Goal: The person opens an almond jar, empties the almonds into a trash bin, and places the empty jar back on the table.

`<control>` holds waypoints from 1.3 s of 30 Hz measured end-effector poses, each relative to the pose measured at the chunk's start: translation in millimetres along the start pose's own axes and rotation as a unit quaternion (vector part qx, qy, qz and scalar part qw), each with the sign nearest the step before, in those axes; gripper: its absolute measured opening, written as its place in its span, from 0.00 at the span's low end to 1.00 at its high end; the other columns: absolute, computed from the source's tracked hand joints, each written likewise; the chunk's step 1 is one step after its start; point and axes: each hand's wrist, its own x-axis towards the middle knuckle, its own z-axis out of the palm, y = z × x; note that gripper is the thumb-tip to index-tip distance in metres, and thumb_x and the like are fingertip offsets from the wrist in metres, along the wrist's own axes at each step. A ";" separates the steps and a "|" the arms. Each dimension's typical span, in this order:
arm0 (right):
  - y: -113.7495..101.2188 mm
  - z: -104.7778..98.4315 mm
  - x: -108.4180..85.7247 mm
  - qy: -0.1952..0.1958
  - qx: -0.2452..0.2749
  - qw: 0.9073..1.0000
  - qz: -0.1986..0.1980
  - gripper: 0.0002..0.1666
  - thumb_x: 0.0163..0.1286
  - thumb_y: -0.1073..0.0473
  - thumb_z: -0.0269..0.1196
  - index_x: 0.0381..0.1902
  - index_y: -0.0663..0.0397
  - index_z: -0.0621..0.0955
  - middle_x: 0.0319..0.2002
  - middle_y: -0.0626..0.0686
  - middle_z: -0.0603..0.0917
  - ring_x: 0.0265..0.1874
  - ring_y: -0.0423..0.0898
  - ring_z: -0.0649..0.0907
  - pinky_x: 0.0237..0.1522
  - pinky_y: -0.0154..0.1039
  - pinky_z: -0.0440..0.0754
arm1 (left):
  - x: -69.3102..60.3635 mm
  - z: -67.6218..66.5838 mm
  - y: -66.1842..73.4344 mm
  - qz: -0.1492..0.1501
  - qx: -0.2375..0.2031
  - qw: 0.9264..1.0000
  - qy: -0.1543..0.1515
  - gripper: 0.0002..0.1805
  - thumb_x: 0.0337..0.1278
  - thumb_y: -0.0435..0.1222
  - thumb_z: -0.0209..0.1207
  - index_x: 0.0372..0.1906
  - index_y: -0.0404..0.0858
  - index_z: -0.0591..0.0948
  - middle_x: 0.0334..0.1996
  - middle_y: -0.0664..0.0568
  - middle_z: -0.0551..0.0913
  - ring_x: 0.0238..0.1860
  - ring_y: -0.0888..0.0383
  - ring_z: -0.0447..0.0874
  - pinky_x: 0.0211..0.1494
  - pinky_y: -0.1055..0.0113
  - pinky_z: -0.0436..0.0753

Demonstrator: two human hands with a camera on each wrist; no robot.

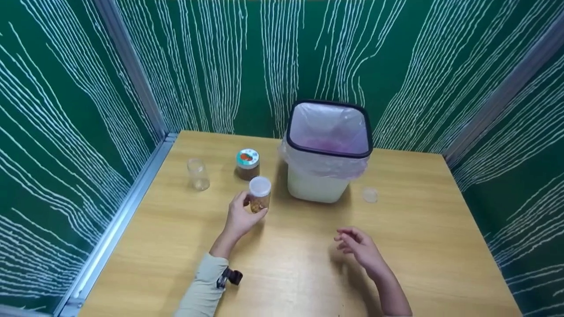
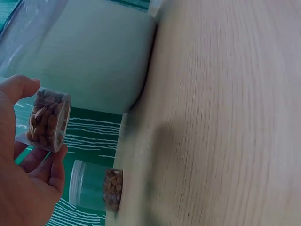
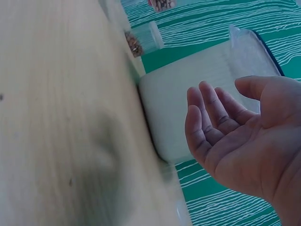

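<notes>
One jar of nuts (image 1: 259,200): clear, white-topped, at the bin's 8 o'clock (12 being the back wall), its lower part half covered by fingers.
Left hand (image 1: 241,219): thumb and fingers curled round that jar; from above, some fingers are hidden behind it.
Left wrist view: reveals brown, almond-like nuts and the jar's base raised off the table (image 1: 282,281); I can hardly make out its lid there.
Right hand (image 1: 360,252): at the bin's 5 o'clock, gripping nothing, fingers loosely bent; its palm shows only at the right wrist.
Right wrist view: held jar cut off at 12 o'clock.
Bin (image 1: 315,187): pale, black-rimmed, bagged; a pink patch (image 1: 327,144) inside is too blurred to name.
Printed-lid jar (image 1: 248,171): at the held jar's 11 o'clock; wrist views show nuts in its lower part, the head view its print.
Clear container (image 1: 198,176): at the bin's 9 o'clock, faint; any lid, I cannot tell.
Clear disc (image 1: 370,195): at the bin's 4 o'clock.
</notes>
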 end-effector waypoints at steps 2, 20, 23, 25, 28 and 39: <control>-4.1 3.0 2.5 -0.001 -0.007 1.000 -0.014 0.22 0.75 0.56 0.55 0.57 0.69 0.73 0.45 0.61 0.80 0.42 0.56 0.81 0.49 0.53 0.79 | -0.1 2.3 3.7 0.012 0.001 1.000 -0.006 0.27 0.41 0.41 0.75 0.48 0.39 0.78 0.43 0.51 0.77 0.46 0.54 0.77 0.50 0.55 0.79; -63.3 42.4 -11.4 -0.012 -0.065 0.990 -0.122 0.12 0.73 0.69 0.54 0.50 0.71 0.76 0.39 0.57 0.82 0.38 0.58 0.81 0.41 0.38 0.80 | -27.6 23.4 34.7 0.093 -0.012 0.995 -0.034 0.31 0.36 0.38 0.77 0.52 0.44 0.79 0.45 0.54 0.75 0.48 0.57 0.75 0.51 0.58 0.78; -78.8 48.5 -16.7 -0.005 -0.087 0.986 -0.141 0.11 0.72 0.71 0.55 0.50 0.70 0.76 0.39 0.58 0.82 0.38 0.59 0.81 0.41 0.39 0.81 | -29.9 25.8 38.7 0.097 -0.006 0.995 -0.039 0.31 0.34 0.38 0.76 0.52 0.46 0.80 0.46 0.56 0.76 0.48 0.57 0.76 0.52 0.58 0.77; -85.7 51.8 -16.5 0.007 -0.101 0.982 -0.157 0.11 0.71 0.71 0.55 0.49 0.69 0.77 0.39 0.58 0.82 0.37 0.58 0.81 0.40 0.39 0.82 | -29.6 27.5 41.1 0.098 -0.006 0.994 -0.040 0.31 0.34 0.38 0.76 0.52 0.45 0.80 0.46 0.57 0.77 0.49 0.58 0.76 0.53 0.58 0.77; -91.2 57.7 -16.7 0.023 -0.112 0.978 -0.176 0.12 0.71 0.70 0.57 0.51 0.68 0.77 0.40 0.60 0.81 0.35 0.59 0.81 0.37 0.37 0.80 | -32.7 29.4 44.3 0.097 -0.002 0.994 -0.045 0.32 0.34 0.37 0.76 0.53 0.44 0.79 0.46 0.57 0.78 0.49 0.58 0.77 0.53 0.57 0.78; -64.5 72.9 -0.2 0.074 -0.140 0.961 -0.225 0.20 0.65 0.64 0.65 0.54 0.63 0.77 0.41 0.57 0.82 0.29 0.49 0.81 0.32 0.42 0.80 | -51.3 38.9 53.6 0.113 0.036 0.991 -0.064 0.31 0.35 0.39 0.75 0.53 0.49 0.80 0.45 0.58 0.79 0.47 0.58 0.76 0.50 0.60 0.78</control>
